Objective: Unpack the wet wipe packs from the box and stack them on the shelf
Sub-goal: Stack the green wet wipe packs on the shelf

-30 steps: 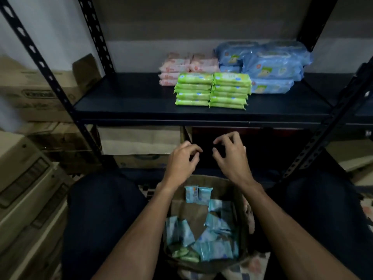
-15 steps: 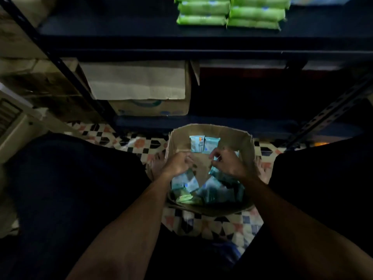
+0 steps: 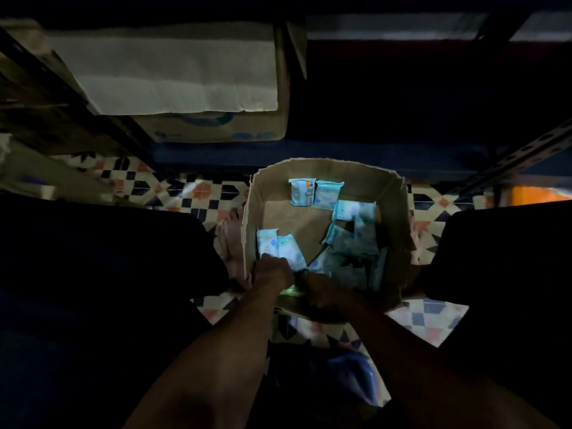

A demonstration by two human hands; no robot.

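i see pale blue wet wipe packs point(image 3: 353, 212) loose in the open box point(image 3: 397, 218) on the tiled floor point(image 3: 201, 191), print too blurred to read. left hand point(image 3: 272, 274) and right hand point(image 3: 322, 294) are sunk in its near end beside a green pack point(image 3: 291, 293); i cannot tell their grip.

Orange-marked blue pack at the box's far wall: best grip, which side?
Probably from above: pinch the orange-marked pack by its top edge. It stands against the far wall of the box, another pack alongside, so back and one side are blocked; the front is clear.
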